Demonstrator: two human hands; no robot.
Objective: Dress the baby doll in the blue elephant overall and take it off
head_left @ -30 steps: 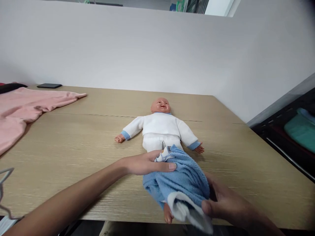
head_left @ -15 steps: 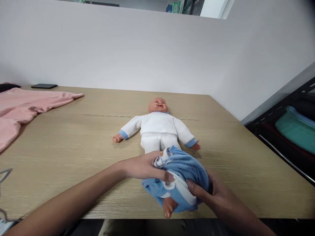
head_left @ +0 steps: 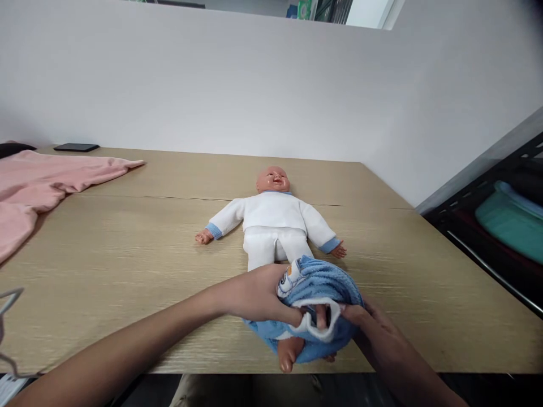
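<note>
A baby doll (head_left: 275,212) lies on its back on the table, head away from me, in a white top and white trousers with blue cuffs at the wrists. Bunched round its lower legs is a blue terry garment (head_left: 331,280) with white trim and a printed patch. One bare foot (head_left: 291,351) pokes out below the cloth, and part of the other shows beside it. My left hand (head_left: 263,294) grips the garment's left side, thumb at the white-edged opening. On the opposite side, my right hand (head_left: 367,325) pinches the same trim; fingers show inside the opening.
Pink cloth (head_left: 51,186) spreads over the table's left side, with a dark flat phone-like object (head_left: 76,147) behind it. A bent wire (head_left: 6,328) juts in at the left edge. At right stands a black rack (head_left: 475,226) holding folded green cloth (head_left: 509,223).
The white-trimmed opening has been pulled apart between my hands and now gapes, showing fingers inside. A bit of the doll's second foot has come into sight below the garment.
</note>
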